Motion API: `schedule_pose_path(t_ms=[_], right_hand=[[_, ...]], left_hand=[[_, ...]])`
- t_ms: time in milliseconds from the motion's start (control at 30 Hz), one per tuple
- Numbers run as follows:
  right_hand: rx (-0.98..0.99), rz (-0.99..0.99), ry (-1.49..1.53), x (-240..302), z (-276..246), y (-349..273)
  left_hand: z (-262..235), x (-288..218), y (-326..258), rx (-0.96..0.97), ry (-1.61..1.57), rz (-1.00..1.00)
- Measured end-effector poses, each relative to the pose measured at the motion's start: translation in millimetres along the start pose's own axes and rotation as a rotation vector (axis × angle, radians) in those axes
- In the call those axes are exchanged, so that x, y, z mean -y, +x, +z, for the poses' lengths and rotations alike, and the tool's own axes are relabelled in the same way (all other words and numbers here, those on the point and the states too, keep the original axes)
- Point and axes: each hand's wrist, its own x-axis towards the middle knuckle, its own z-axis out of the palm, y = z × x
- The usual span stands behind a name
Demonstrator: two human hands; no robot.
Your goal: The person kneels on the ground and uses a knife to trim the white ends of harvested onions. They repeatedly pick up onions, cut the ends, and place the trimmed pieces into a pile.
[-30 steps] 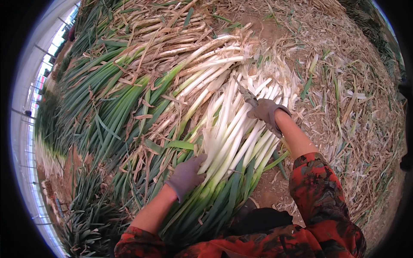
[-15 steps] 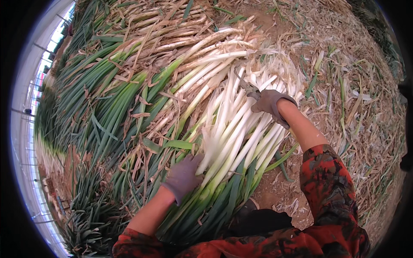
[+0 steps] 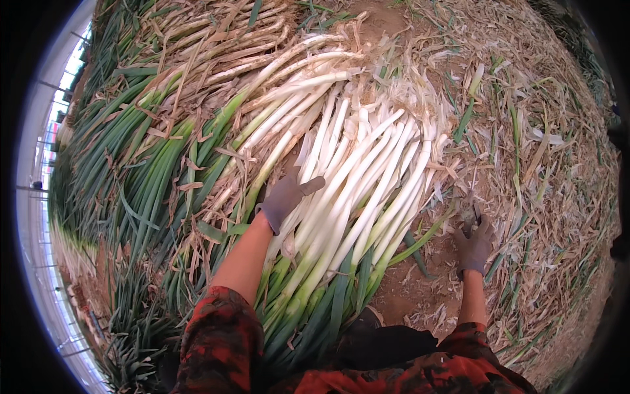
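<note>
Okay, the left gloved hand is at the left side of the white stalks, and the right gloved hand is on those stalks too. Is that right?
Not quite: the right gloved hand is apart from the white stalks, off to their right, as the head view shows. The left gloved hand is at their left side.

Peeled long onions lie in the middle, the left hand at their left edge. Unpeeled onions spread left and far left. On the right, husks litter the ground beside the right hand, with a tool in it.
</note>
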Motion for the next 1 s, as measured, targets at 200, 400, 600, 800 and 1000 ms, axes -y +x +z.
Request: schedule_pose_path(t_ms=[200,400,600,800,1000], right_hand=[[0.196,0.13,0.838,83,13,-89],[0.355,0.502,1.368,115,29,-100],[0.491,0.669,1.545,121,51,-128],[0.789,0.711,1.86,140,27,-110],[0.919,0.429,1.724,146,32,-115]], left_hand=[[34,-29,-43,0.162,-0.138,-0.036],[45,-57,-56,0.221,0.026,0.039],[17,13,1,0.468,-0.144,0.108],[1,25,-4,0.838,-0.609,-0.125],[1,40,-32,0.885,-0.962,-0.345]])
